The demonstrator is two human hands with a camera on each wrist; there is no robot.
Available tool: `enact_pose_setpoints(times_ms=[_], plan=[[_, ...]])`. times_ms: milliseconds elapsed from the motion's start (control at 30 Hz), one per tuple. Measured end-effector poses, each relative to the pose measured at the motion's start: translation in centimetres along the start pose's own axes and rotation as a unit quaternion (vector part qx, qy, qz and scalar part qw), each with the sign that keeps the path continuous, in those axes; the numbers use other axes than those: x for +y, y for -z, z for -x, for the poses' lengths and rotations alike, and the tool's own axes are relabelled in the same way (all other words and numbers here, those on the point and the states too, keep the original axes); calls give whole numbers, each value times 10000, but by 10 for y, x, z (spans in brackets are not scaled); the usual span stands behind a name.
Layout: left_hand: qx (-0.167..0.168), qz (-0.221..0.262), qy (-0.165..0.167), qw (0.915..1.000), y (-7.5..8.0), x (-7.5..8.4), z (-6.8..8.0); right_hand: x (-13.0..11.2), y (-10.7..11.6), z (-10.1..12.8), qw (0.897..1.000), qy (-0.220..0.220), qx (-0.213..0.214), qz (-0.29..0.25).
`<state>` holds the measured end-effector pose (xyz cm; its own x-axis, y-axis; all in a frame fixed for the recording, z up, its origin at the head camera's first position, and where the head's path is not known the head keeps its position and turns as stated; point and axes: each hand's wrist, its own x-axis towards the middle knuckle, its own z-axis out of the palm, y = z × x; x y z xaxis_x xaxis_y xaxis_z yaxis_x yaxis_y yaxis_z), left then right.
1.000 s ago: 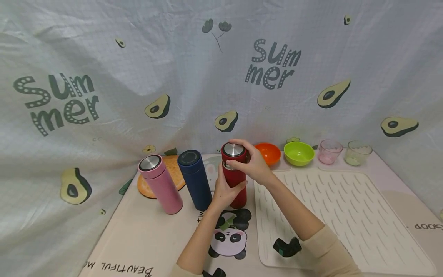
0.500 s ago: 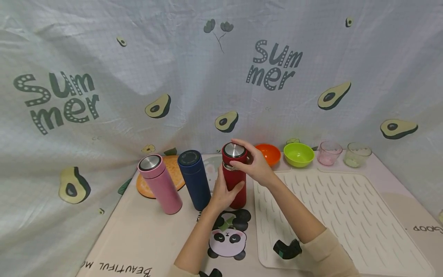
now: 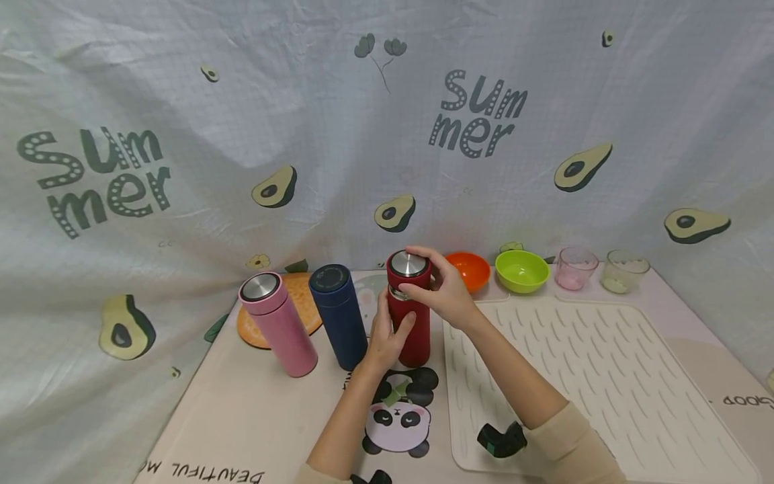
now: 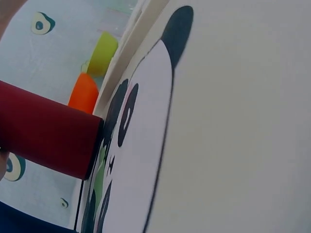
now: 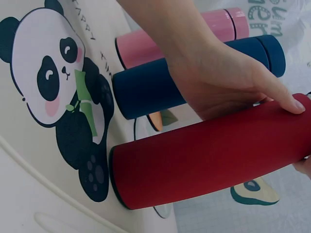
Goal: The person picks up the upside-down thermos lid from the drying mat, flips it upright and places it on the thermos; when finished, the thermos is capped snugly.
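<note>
A red thermos [image 3: 416, 339] stands upright on the table, in the middle of the head view. My left hand [image 3: 385, 337] holds its body from the left, thumb across the front. Around the red lid [image 3: 408, 264], with its silver top, curl the thumb and fingers of my right hand [image 3: 446, 293]. A bright metal band shows between lid and body. The right wrist view has the thermos body [image 5: 209, 158] with the left hand [image 5: 218, 77] behind it. Just left stand a blue thermos [image 3: 340, 319] and a pink thermos [image 3: 283, 329], both lidded.
An orange bowl [image 3: 470, 270], a green bowl [image 3: 523, 271], a pink glass [image 3: 576, 267] and a clear glass [image 3: 624, 270] line the back edge. A cream ribbed mat [image 3: 562, 376] lies on the right. Behind the left thermoses is an orange round mat [image 3: 305, 299].
My left thumb has drawn back leftward across the red thermos body. The right hand stays on the lid with little shift, and the thermos remains in place.
</note>
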<state>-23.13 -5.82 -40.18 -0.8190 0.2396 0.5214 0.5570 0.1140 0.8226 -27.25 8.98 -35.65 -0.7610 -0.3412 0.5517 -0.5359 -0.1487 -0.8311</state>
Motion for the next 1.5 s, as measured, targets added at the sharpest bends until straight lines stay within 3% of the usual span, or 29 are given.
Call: enact_pose_setpoints(times_ms=[200,367,600,833,1233,1500], plan=[[17,153,-12,9999,-2,-1,-2,1,0,1,9985,127,146,-513],[-69,153,33,9999,-2,-2,-3,-1,2,1,9971,239,342,-638],[-174,167,-49,9997,0,-1,-4,-2,1,1,9997,209,-3,-121],[-310,316,-195,9988,0,-5,-3,-2,2,2,9997,-125,167,149],[-216,327,-189,9991,2,-5,-3,-1,2,-1,9996,-278,2,58],[-276,216,-167,9992,2,-2,-4,-1,-6,-2,9990,-214,336,191]])
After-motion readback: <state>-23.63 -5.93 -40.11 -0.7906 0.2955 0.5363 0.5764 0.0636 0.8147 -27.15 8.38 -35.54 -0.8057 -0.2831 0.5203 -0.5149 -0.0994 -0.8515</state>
